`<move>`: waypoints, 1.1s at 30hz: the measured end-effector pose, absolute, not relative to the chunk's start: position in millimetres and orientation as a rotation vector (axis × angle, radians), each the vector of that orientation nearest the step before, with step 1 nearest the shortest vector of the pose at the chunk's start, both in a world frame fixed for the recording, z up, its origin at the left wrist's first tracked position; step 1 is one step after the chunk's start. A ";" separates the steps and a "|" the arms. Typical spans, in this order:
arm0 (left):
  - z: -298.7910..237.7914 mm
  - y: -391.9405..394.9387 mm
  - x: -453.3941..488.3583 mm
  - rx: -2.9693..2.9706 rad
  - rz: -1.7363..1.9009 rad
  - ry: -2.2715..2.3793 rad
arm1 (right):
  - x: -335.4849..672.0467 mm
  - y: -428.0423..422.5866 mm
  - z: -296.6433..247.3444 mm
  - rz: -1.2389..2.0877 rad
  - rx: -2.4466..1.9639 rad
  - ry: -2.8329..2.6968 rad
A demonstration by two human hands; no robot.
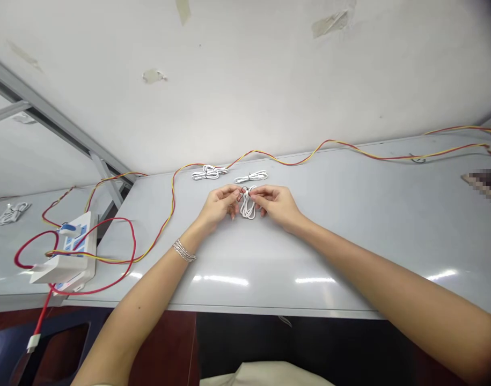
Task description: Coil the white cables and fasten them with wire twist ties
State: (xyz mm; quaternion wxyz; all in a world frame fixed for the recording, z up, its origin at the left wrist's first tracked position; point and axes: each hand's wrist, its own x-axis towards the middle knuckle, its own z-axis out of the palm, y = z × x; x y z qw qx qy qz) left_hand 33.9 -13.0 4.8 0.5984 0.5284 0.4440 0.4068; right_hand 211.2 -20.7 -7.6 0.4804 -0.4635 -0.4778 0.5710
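Observation:
Between my two hands is a white cable [248, 209], coiled into a small bundle over the grey table. A thin black tie [245, 190] loops at the top of the bundle. My left hand [224, 202] is closed, its thumb and finger pinching at the tie's left side. From the other side my right hand [274, 203] pinches near the tie and the cable's upper end. Just beyond my hands lie a tied white cable bundle [251, 177] and, to its left, more bundled white cable [210, 172].
A white power strip [84, 241] with a plugged-in adapter [58, 268] and a looped red cable [134, 241] occupies the left. Twisted red-yellow wire [269, 156] runs along the wall. Another white cable bundle [12, 213] lies far left. A pixelated patch [489, 182] shows at right.

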 end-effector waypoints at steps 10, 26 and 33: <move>3.2 -10.3 29.9 1.177 0.892 0.985 | 212.5 -21.7 -8.1 1.403 -1.136 -1.169; 6.5 -20.5 41.9 1.157 1.046 0.985 | 215.9 -23.0 -5.6 1.735 -0.910 -1.127; 6.7 -24.1 45.9 1.169 1.041 0.955 | 215.7 -26.4 -4.0 1.857 -0.808 -1.110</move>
